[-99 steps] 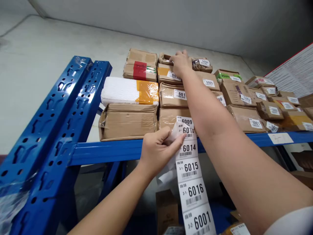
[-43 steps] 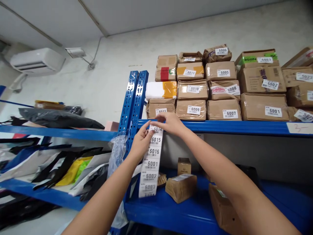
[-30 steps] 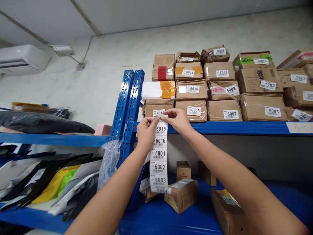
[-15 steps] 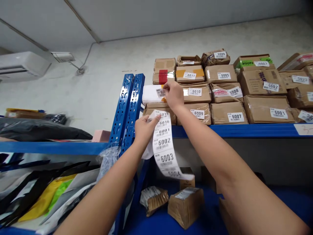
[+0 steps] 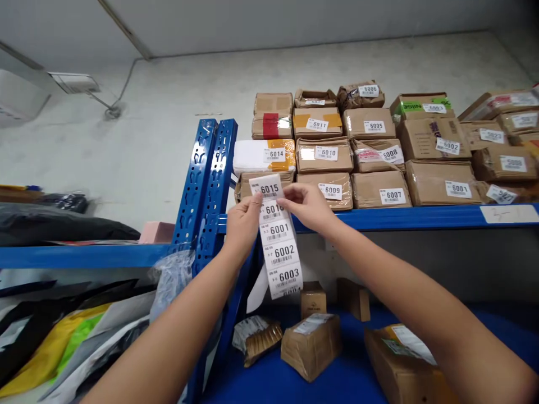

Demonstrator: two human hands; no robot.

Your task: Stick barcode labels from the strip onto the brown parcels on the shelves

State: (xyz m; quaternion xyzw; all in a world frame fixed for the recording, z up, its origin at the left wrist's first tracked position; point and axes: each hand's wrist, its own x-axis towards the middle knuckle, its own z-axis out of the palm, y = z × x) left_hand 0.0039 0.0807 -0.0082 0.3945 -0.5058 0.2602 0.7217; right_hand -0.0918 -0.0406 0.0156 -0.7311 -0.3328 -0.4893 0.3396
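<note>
A strip of white number labels (image 5: 275, 235) hung in front of the blue shelf rail (image 5: 400, 216), held up at its top end between both hands. The left hand (image 5: 243, 221) was pinched shut on the strip's left edge just under the topmost label, which read 6015, and the right hand (image 5: 306, 205) was closed on the right edge beside the next label, whose last digit its fingertips partly covered. Below them the labels 6001, 6002 and 6003 read clearly, and a loose white tail of backing paper (image 5: 257, 289) curled behind the strip, its end hard to follow. Just behind the top of the strip sat a brown carton (image 5: 246, 185) whose own label was hidden by the strip. On top of it lay a white parcel with orange tape (image 5: 256, 156) marked 6014, and to the right stood stacked cartons marked 6009 (image 5: 332, 191), 6010 (image 5: 324, 154) and 6007 (image 5: 381, 191), with more cut off at the right edge of the view. On the lower shelf (image 5: 337, 381) lay a few small brown parcels (image 5: 311, 345), their labels too small to read. To the left, dark and yellow mailing bags (image 5: 63, 336) were piled on another shelf, partly out of frame.
</note>
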